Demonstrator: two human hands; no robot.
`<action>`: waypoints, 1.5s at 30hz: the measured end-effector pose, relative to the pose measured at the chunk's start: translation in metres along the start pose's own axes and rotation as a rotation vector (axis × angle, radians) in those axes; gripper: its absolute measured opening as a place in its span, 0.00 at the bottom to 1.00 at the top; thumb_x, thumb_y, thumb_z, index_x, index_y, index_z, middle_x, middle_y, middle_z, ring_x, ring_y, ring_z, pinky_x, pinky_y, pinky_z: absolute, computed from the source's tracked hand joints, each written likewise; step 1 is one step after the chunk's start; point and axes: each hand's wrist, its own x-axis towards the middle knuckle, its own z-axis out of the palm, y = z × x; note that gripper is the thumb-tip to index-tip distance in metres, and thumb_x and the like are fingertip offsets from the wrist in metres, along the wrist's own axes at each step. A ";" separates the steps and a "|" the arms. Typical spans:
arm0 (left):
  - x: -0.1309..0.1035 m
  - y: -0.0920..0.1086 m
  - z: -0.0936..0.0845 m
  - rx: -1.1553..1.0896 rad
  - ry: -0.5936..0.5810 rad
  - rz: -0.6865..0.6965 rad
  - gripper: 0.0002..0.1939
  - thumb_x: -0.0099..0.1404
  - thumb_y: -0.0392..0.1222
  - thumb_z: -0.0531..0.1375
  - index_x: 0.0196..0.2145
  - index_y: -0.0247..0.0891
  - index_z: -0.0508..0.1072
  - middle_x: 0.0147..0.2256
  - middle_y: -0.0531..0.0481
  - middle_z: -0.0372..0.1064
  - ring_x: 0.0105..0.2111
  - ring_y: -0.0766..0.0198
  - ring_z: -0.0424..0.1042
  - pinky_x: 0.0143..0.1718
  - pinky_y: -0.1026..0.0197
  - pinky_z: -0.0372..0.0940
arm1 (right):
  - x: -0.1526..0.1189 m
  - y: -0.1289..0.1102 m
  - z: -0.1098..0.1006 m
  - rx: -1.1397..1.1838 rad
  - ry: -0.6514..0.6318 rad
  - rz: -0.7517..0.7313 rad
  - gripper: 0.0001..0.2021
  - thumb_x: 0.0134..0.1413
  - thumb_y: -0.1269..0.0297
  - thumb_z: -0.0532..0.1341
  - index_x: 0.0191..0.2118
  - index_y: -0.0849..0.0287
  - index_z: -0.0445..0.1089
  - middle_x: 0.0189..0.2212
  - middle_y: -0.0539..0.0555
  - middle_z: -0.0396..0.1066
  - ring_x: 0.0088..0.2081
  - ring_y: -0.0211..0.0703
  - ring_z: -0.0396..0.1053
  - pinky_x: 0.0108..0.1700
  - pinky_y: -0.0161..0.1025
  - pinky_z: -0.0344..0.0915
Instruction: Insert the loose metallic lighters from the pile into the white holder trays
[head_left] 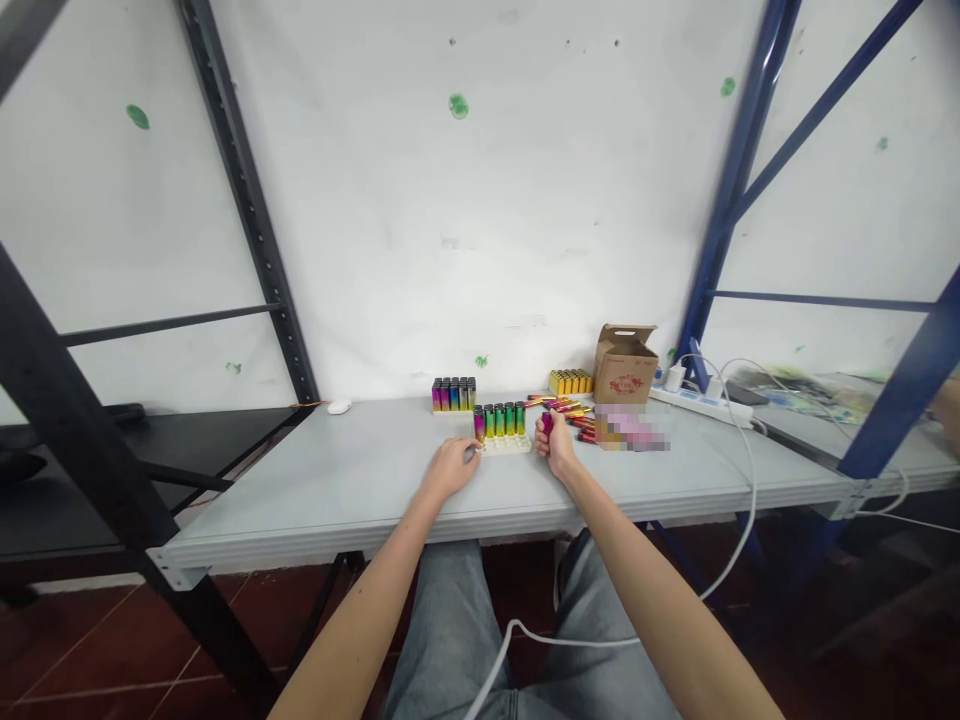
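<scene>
A white tray (504, 448) with holes lies on the table before me, holding a back row of shiny black-topped cylinders (499, 420), green and gold with a purple one at the left. My left hand (451, 466) is at the tray's left end, fingers curled, thumb and fingertips against its corner. Just right of the tray, my right hand (556, 444) is closed around a shiny purple cylinder (547, 423) held upright. Its lower part is hidden by my fingers. Loose red and gold cylinders (583, 424) lie behind and right of that hand.
Behind the tray stands a block of purple-blue cylinders (454, 393). Farther right are a gold block (570, 381), an open cardboard box (625, 366) and a blurred pink patch (634, 428). A power strip (701, 406) with a trailing white cable (752, 500) lies at the right.
</scene>
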 end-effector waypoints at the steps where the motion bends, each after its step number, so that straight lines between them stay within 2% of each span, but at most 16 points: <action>1: 0.000 0.000 0.000 -0.002 0.002 0.002 0.13 0.64 0.38 0.55 0.44 0.40 0.76 0.46 0.47 0.75 0.49 0.53 0.70 0.53 0.54 0.63 | -0.001 0.001 0.000 -0.006 0.000 -0.003 0.20 0.58 0.47 0.49 0.22 0.55 0.54 0.12 0.41 0.44 0.12 0.29 0.40 0.14 0.30 0.39; 10: 0.000 -0.002 0.002 -0.002 0.017 0.008 0.13 0.65 0.39 0.55 0.44 0.40 0.76 0.46 0.47 0.75 0.49 0.53 0.70 0.53 0.53 0.63 | -0.004 0.004 -0.001 -0.044 0.004 -0.012 0.19 0.57 0.50 0.48 0.20 0.55 0.53 0.11 0.41 0.45 0.11 0.30 0.41 0.14 0.30 0.38; 16: 0.000 -0.002 0.001 -0.025 0.024 0.007 0.13 0.65 0.39 0.55 0.43 0.39 0.76 0.46 0.46 0.75 0.49 0.53 0.70 0.53 0.54 0.63 | -0.005 0.004 -0.001 -0.027 -0.039 -0.027 0.20 0.56 0.47 0.48 0.21 0.56 0.56 0.11 0.42 0.47 0.12 0.30 0.42 0.15 0.30 0.41; 19: -0.001 0.000 0.000 -0.027 0.021 0.006 0.13 0.65 0.39 0.54 0.43 0.39 0.76 0.46 0.46 0.75 0.48 0.54 0.70 0.53 0.54 0.63 | -0.007 0.004 0.000 -0.061 -0.021 -0.018 0.18 0.56 0.50 0.48 0.20 0.55 0.55 0.11 0.42 0.46 0.12 0.30 0.41 0.15 0.31 0.40; 34: -0.002 0.000 -0.001 -0.011 0.010 -0.011 0.13 0.65 0.39 0.54 0.44 0.39 0.75 0.46 0.46 0.75 0.48 0.54 0.70 0.52 0.54 0.64 | -0.010 0.004 0.001 -0.076 -0.023 -0.048 0.18 0.54 0.51 0.48 0.19 0.55 0.55 0.11 0.42 0.46 0.12 0.30 0.43 0.15 0.31 0.41; 45: 0.000 -0.004 0.002 -0.011 0.012 0.001 0.13 0.65 0.39 0.55 0.44 0.40 0.76 0.46 0.46 0.75 0.49 0.54 0.70 0.53 0.53 0.64 | -0.008 0.008 -0.001 -0.121 -0.065 -0.091 0.19 0.55 0.49 0.50 0.20 0.56 0.57 0.11 0.43 0.49 0.12 0.30 0.44 0.15 0.31 0.44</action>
